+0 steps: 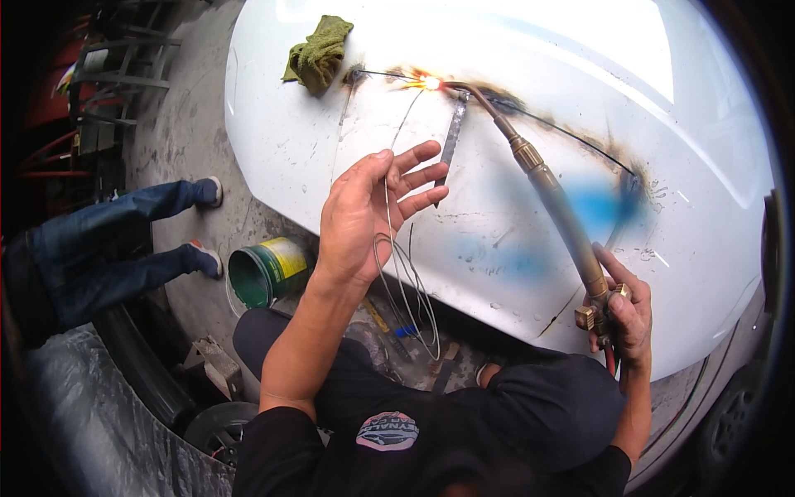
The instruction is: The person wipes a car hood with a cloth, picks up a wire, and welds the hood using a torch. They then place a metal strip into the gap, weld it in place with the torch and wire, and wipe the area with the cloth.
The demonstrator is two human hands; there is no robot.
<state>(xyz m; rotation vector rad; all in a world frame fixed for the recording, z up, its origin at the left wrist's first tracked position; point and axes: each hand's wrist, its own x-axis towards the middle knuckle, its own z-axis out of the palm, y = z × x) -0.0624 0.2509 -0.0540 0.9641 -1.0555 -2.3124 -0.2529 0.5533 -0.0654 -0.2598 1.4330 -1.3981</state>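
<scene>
A brass torch is held near its valves by my right hand. Its curved tip ends in a bright flame at a dark seam on the white panel. Between the thumb and fingers of my left hand runs a thin wire, whose upper end reaches the flame; its loops hang below the palm. The other fingers of that hand are spread. A flat metal strip lies on the panel, right of my left fingertips. Scorch marks line the seam.
A green cloth rests on the panel's upper left. On the floor a green bucket lies tipped beside the panel. Another person's legs are at the left. Plastic sheeting covers something at lower left; a metal stand is behind.
</scene>
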